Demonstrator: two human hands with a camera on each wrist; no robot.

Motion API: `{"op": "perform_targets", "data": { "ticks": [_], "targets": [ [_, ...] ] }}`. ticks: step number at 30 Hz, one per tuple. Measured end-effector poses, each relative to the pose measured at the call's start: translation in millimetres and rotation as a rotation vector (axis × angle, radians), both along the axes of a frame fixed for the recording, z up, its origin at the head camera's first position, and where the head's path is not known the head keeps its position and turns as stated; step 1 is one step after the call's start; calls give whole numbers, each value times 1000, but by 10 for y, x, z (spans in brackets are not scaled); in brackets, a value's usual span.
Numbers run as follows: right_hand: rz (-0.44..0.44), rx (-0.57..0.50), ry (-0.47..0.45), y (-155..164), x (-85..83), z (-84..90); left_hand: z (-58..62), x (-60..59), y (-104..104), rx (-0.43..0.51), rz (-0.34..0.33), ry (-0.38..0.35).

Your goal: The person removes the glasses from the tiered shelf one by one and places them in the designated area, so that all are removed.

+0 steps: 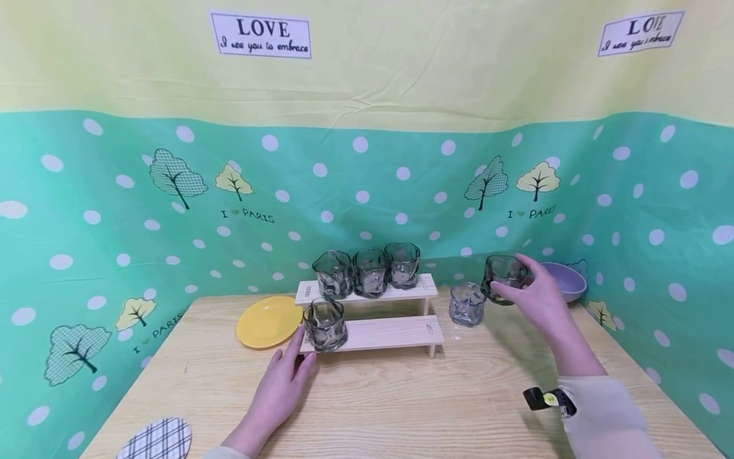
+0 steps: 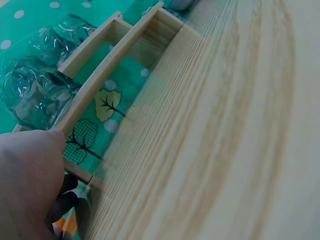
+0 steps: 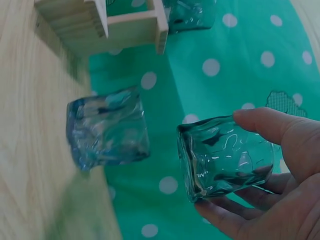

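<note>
In the head view, my right hand (image 1: 536, 294) holds a smoky clear drinking glass (image 1: 506, 271) above the table's right side. In the right wrist view, its thumb and fingers span the glass (image 3: 227, 157) from opposite sides. Another glass (image 1: 467, 305), slightly bluish, stands on the table just left of it. My left hand (image 1: 282, 386) grips the left end of the two-tier wooden shelf (image 1: 384, 334), beside a glass (image 1: 325, 326) on the lower tier. In the left wrist view, the thumb is at the board's corner, with fingers partly hidden. Three glasses (image 1: 369, 274) stand on the upper tier.
A yellow plate (image 1: 268, 322) lies left of the shelf. A purple bowl (image 1: 564, 282) sits at the back right, partly behind my right hand. Near the front left lies a checked oval mat (image 1: 157, 438). A green dotted cloth (image 1: 361, 172) hangs behind the table.
</note>
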State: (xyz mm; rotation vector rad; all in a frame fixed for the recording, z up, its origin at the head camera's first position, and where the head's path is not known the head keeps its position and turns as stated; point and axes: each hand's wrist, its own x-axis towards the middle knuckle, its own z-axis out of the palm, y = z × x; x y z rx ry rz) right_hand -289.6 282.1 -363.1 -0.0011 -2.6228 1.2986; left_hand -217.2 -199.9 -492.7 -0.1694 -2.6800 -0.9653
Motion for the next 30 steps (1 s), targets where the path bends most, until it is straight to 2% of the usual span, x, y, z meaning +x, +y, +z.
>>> {"op": "perform_targets", "data": {
  "ticks": [16, 23, 30],
  "targets": [
    [-47, 43, -62, 223, -158, -271, -3, -7, -7, -3, -4, -13],
    [-44, 20, -122, 244, -208, -395, 11, -5, -2, -2, -5, -14],
    [-42, 21, -130, 275, -265, -538, 7, -5, -3, 0, -1, -26]
  ]
}}
